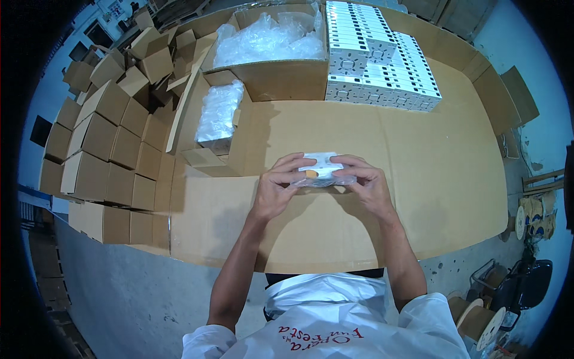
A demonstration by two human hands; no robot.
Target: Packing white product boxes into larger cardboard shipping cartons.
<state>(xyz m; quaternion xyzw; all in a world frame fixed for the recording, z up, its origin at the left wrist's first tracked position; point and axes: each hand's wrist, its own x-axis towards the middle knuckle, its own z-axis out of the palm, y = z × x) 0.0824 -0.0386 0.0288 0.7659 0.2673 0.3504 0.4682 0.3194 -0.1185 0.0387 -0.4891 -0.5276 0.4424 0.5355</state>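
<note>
Between my two hands I hold a small white box [323, 164] in clear plastic wrap, above the cardboard-covered table near its middle. My left hand [281, 183] has its fingers closed on the box's left end. At the other end my right hand [367, 182] grips it, thumb and fingers pressed on the wrap. A yellowish patch shows on the box by my left fingers. Left of my hands stands an open carton [238, 157] with a row of plastic-wrapped boxes [220, 112] inside.
A large carton [287, 82] full of clear plastic bags [269, 42] stands at the back. Beside it, white boxes [382, 90] are stacked in rows. Brown cartons [98, 173] pile up on the left. Low cardboard walls [463, 57] rim the table's back right.
</note>
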